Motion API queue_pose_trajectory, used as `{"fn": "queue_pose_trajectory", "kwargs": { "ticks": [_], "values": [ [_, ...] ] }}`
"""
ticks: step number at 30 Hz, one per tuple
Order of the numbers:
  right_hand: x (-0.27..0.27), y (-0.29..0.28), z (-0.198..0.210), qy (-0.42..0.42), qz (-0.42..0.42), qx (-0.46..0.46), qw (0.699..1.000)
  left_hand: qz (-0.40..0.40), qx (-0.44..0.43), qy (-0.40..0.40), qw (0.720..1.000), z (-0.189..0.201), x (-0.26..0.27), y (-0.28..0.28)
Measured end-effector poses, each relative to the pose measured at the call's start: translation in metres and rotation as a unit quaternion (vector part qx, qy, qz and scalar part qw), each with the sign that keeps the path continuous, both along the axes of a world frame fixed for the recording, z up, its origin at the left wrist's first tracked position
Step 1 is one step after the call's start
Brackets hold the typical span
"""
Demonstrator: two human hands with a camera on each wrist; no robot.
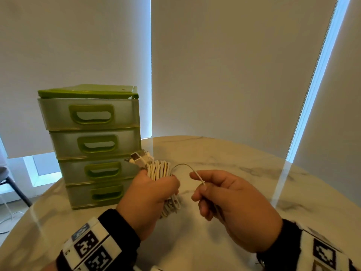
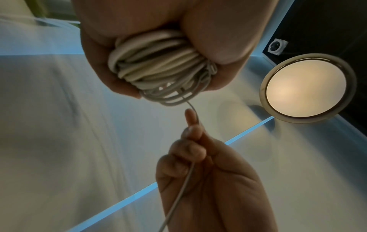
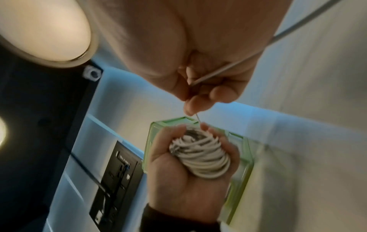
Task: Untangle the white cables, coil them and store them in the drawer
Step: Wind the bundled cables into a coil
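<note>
My left hand (image 1: 150, 194) grips a thick bundle of coiled white cables (image 1: 159, 170) above the table, its fingers wrapped round the loops (image 2: 157, 66). White plugs (image 1: 139, 157) stick out of the top of the bundle. One thin strand (image 1: 184, 165) arcs from the bundle to my right hand (image 1: 224, 200), which pinches it between thumb and forefinger; the strand (image 2: 182, 185) then runs on through that palm. The right wrist view shows the bundle (image 3: 200, 153) in the left fist. A green four-drawer unit (image 1: 93, 145) stands at the left, all drawers closed.
A round marble-patterned table (image 1: 224, 157) lies under both hands, its far edge close to white roller blinds (image 1: 234, 65). A chair leg (image 1: 17, 190) shows at the far left, beyond the table. A round ceiling lamp (image 2: 305, 89) appears in the wrist views.
</note>
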State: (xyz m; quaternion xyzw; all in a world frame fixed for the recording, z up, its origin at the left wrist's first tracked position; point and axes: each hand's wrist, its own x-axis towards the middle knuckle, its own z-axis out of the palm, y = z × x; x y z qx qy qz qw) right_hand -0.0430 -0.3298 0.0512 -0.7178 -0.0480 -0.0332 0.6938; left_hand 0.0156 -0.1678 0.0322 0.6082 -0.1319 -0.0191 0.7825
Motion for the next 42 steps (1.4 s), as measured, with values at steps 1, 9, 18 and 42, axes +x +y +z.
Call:
{"fn": "queue_pose_trajectory", "kwargs": {
  "ticks": [1,9,18,42],
  "values": [
    [-0.001,0.003,-0.001,0.002,0.007,0.016,1.000,-0.008,0.001,-0.004,1.000,-0.002,-0.002,-0.001],
    [-0.013,0.021,-0.010,-0.112,0.006,-0.163,0.980,-0.064,-0.069,0.031,0.995,-0.007,-0.007,-0.012],
    [-0.021,0.013,0.005,-0.108,0.173,-0.242,0.949,-0.072,-0.081,-0.008,0.994,0.006,-0.011,-0.004],
    [-0.033,0.005,0.040,0.058,0.154,-0.210,0.964,0.053,-0.155,0.020,0.986,0.009,-0.001,0.004]
  ]
}}
